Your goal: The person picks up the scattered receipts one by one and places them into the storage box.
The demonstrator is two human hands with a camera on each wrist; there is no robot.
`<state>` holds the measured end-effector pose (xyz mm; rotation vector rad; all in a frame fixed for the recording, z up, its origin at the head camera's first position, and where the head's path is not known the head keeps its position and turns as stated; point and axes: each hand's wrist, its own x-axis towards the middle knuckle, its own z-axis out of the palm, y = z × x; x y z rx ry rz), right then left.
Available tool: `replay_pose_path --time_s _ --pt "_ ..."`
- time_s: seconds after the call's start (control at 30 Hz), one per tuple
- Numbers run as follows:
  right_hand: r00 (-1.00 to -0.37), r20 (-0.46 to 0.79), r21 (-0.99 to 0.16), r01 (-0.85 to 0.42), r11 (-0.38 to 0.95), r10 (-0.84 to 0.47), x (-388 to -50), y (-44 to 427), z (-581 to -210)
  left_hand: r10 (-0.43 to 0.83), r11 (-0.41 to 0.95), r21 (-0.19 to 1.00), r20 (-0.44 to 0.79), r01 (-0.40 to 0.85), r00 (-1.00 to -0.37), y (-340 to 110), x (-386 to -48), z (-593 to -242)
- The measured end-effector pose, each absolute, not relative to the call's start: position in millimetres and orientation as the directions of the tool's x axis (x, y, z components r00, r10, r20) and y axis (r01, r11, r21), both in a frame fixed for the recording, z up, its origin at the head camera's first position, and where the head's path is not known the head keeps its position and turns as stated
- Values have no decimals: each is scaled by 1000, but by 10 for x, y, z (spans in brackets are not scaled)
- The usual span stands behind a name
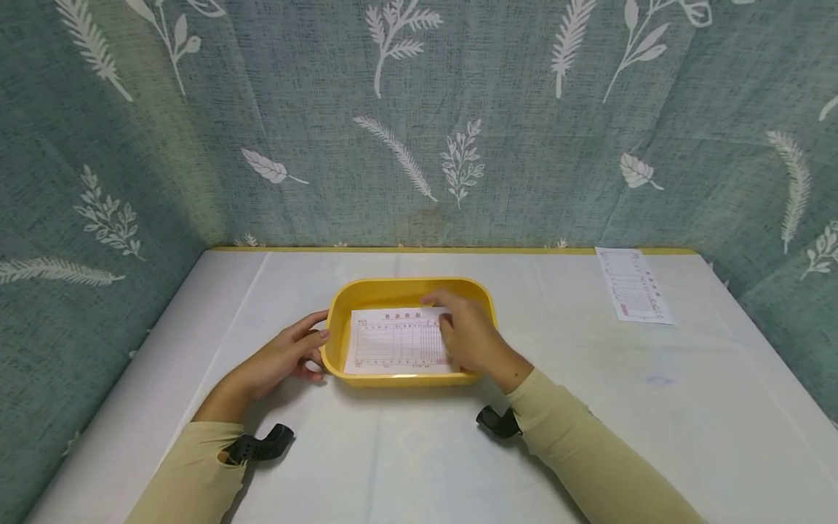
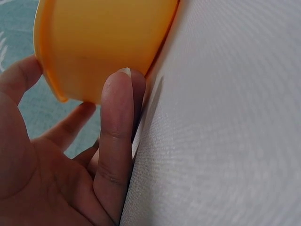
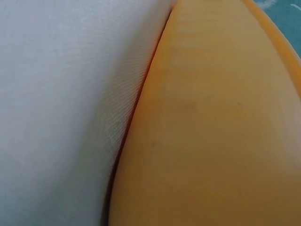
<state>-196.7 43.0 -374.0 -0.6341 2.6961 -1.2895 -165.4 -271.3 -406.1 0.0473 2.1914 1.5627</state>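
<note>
A yellow plastic basin [image 1: 411, 380] stands on the white-covered table. Inside it lies a printed paper form [image 1: 393, 338] with red lines, face up. My left hand [image 1: 278, 364] is at the basin's left end; in the left wrist view, fingertips [image 2: 28, 70] touch the outside of the basin wall [image 2: 103, 37]. My right hand [image 1: 468, 331] reaches into the right end over the form, its index finger and thumb apart and slightly blurred. The other right fingers are hidden. Only the basin's outer wall [image 3: 211, 113] shows in the right wrist view, without the hand.
Another printed form [image 1: 635, 287] lies on the table at the far right, near the back edge. Black wrist-camera mounts [image 1: 262, 444] sit at both sleeves. Patterned green cloth [image 1: 419, 145] hangs behind and at both sides.
</note>
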Motion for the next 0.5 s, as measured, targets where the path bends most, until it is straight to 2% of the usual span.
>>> replay_pose_path --time_s 0.5 --pt "-904 15 -706 -312 636 -427 -1963 407 -3756 284 332 916 -326 -227 -902 -2724 -1639 -4093"
